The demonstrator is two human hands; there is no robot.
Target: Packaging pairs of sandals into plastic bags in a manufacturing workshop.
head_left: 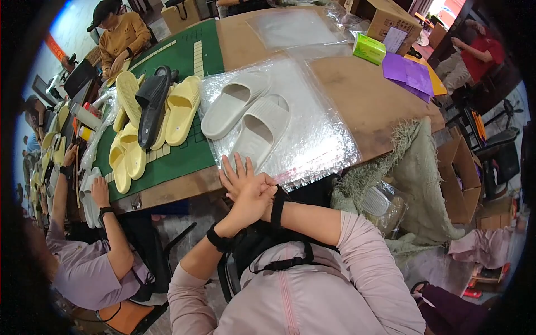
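My left hand point(250, 202) is closed over the back of my right hand near its wrist. The fingers of my right hand point(237, 174) are spread and hold nothing. They reach over the table's front edge, close to the toes of two light grey slide slippers. One grey slipper point(226, 114) lies at the left and the other grey slipper point(258, 134) beside it on the right, both on a stack of clear plastic bags point(321, 125). Both of my wrists wear black bands.
Yellow slippers point(183, 109) and a black slipper point(149, 111) lie on a green mat point(209, 53) to the left. A co-worker's hand point(100, 192) rests on a grey slipper. Farther right are a green box point(369, 49), purple folder point(406, 77), carton point(385, 19) and sack point(424, 173).
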